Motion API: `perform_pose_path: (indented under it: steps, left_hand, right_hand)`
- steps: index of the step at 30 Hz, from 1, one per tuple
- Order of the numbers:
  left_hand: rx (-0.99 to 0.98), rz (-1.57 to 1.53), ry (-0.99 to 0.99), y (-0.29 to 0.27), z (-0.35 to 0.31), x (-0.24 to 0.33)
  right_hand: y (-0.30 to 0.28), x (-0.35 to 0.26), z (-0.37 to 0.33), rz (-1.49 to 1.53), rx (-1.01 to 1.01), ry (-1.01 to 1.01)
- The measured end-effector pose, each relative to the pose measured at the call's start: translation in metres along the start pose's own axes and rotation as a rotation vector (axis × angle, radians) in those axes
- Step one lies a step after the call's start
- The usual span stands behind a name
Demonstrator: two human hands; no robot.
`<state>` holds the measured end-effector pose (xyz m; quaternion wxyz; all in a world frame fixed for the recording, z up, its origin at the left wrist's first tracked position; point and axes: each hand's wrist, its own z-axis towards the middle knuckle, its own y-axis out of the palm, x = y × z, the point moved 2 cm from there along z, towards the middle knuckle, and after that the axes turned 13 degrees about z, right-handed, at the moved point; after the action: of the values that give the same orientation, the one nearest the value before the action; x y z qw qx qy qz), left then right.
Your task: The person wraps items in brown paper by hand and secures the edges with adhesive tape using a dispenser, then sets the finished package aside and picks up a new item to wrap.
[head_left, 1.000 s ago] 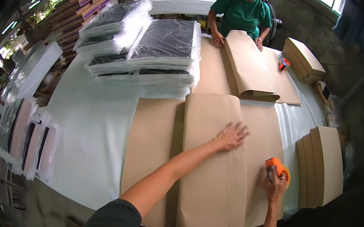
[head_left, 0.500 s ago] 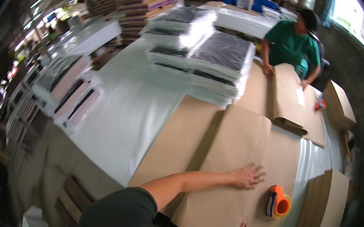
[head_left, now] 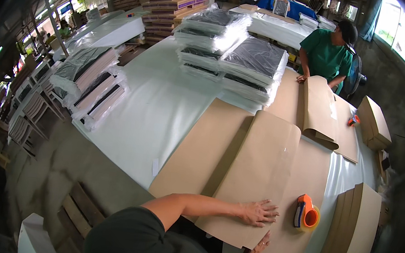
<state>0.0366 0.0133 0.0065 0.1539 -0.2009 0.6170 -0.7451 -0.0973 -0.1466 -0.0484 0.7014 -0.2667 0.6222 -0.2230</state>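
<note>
My left hand lies flat with fingers spread on a folded flap of brown kraft paper, near its right edge. My right hand is at the near edge of the same paper, by the flap's corner; its fingers are stretched out along the flap's edge, and part of the hand is hard to make out. To the right of both hands, an orange tape dispenser with a roll of clear tape rests on the lower layer of the paper.
Brown cardboard pieces stand stacked at the right. Across the table, a person in green handles another folded brown sheet, with a second tape dispenser nearby. Plastic-wrapped stacks stand at the back; wrapped panels lean at the left.
My left hand has slid slightly nearer to me and stays flat on the flap. The right hand has moved a little left along the near edge. The view has shifted slightly.
</note>
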Motion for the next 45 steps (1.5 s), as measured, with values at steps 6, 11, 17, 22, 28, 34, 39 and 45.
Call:
perform_pose_path:
  steps: [6,11,17,22,28,34,39,45]
  left_hand:
    - [-0.005,0.019,-0.013,0.002,0.002,-0.002]
    - [0.025,0.032,-0.024,-0.004,0.001,0.004]
    - [0.019,0.072,-0.023,-0.008,0.002,0.007]
    - [0.051,0.097,-0.040,-0.006,-0.001,0.005]
    - [-0.005,0.112,-0.033,-0.010,0.001,0.006]
    - [-0.022,0.113,-0.022,-0.011,0.001,0.005]
    - [-0.021,0.080,0.027,-0.010,-0.005,0.000]
    - [-0.108,-0.001,0.230,-0.015,-0.065,-0.037]
  right_hand:
    - [0.041,-0.025,-0.007,0.196,0.298,-0.156]
    - [0.097,-0.051,0.014,0.383,0.219,-0.068]
    - [0.123,-0.063,0.032,0.432,0.218,0.012]
    - [0.138,-0.074,0.033,0.466,0.208,0.081]
    - [0.150,-0.080,0.029,0.476,0.216,0.148]
    - [0.160,-0.087,0.024,0.482,0.216,0.213]
    - [0.168,-0.092,0.025,0.477,0.219,0.291]
    - [0.173,-0.083,0.019,0.448,0.171,0.442]
